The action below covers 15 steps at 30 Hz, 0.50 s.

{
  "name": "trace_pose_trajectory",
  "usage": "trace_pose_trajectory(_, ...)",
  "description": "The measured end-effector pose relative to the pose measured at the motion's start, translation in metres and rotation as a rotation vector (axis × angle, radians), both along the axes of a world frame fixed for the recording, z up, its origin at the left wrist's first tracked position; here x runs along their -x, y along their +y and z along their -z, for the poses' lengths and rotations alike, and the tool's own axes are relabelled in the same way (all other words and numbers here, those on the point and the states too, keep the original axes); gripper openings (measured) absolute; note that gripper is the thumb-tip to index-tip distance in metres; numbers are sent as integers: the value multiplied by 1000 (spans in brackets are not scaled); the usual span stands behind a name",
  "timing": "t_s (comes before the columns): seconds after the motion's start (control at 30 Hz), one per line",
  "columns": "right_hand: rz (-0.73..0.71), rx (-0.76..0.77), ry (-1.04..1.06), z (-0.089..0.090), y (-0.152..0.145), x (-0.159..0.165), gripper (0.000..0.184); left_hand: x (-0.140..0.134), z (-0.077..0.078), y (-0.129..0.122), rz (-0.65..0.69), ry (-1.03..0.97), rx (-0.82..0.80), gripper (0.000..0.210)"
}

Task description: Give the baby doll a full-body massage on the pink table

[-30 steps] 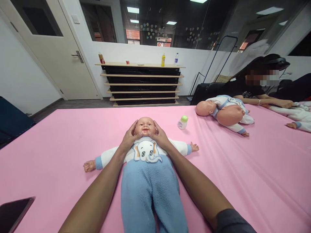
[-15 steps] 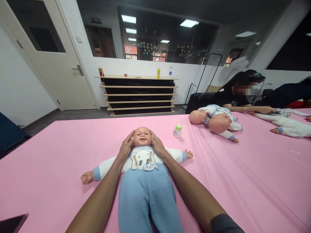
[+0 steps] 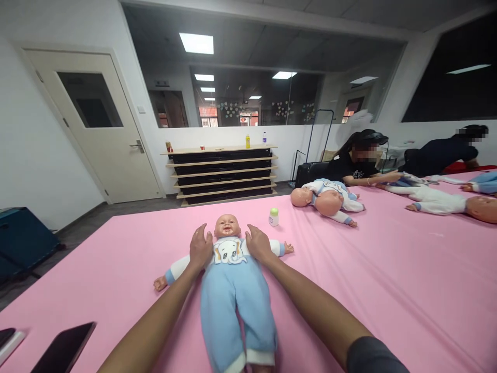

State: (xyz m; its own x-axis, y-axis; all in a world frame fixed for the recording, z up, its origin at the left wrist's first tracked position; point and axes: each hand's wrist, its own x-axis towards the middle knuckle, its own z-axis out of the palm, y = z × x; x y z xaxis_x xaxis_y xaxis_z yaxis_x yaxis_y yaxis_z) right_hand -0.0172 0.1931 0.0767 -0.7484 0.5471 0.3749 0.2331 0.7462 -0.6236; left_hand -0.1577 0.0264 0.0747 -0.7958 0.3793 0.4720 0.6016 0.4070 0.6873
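A baby doll [image 3: 233, 282] lies on its back on the pink table cover [image 3: 116, 254], dressed in a white and light blue outfit with an elephant on the chest. Its head points away from me and its arms are spread. My left hand [image 3: 201, 246] is beside the doll's head and shoulder, fingers apart and curved, holding nothing. On the other side, my right hand [image 3: 257, 242] hovers at the doll's shoulder, also with loose, parted fingers. Both hands are off the head. Behind my right hand stands a small white bottle with a green cap [image 3: 274, 217].
Two more dolls [image 3: 328, 201] lie together at the right, before a person in black [image 3: 359, 160]. Farther right are another doll [image 3: 446, 199] and a second person [image 3: 442, 153]. A dark phone [image 3: 64, 349] lies front left. Slatted shelves [image 3: 225, 173] stand beyond the table.
My hands have come off the sides of the doll's head and moved outward and back towards its shoulders. The camera view has tilted up, showing more of the room and the phone.
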Motion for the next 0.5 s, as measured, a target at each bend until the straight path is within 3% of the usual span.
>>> trace_pose_trajectory(0.17, -149, -79, -35, 8, -53, -53, 49, -83, 12, -22, 131, 75, 131, 50)
trace_pose_trajectory(0.33, -218, -50, -165, 23, -104, -105, 59, -175, 34, -66, 225, 175, 387, 61)
trace_pose_trajectory(0.5, -266, 28, -185, 25, -126, -144, 70, -212, 34, -99, 264, 120, 451, 76)
